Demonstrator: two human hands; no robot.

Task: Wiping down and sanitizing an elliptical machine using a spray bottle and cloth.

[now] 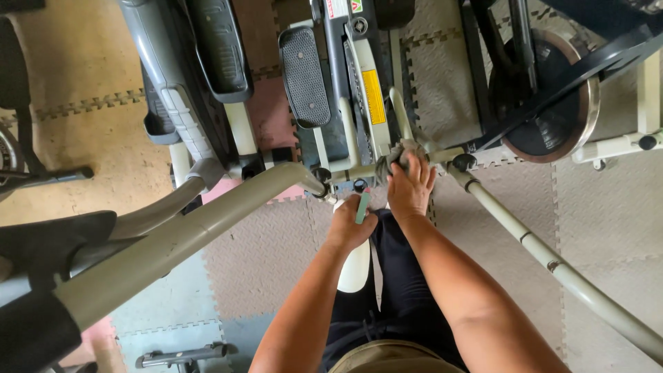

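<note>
Item: grey cloth, wadded, just above centre of the frame, where several pale tubes of an exercise machine met. I logged it as soft, light and limp; it would crumple to whatever lay under it and offered no fixed hold, so a flat palm pressing on top suited it best. No long axis to speak of (a bunched lump).

Item: right hand. Fingers lay spread and flat over the cloth, pressing it onto the joint, not curled into a fist; fingertips pointed toward the top of the frame.

Item: left hand. Grip closed around a white spray bottle, with a green trigger part showing above the knuckles. I judged the bottle rigid, smooth plastic, possibly slick if wet, best held at the neck as it was. Its long axis ran nearly vertical in the frame, nozzle end toward the top, body toward the lap.

Surroundings: a thick beige bar ran from lower left to centre; a thinner pole slanted to lower right; foam floor mats beneath; a flywheel upper right.
</note>
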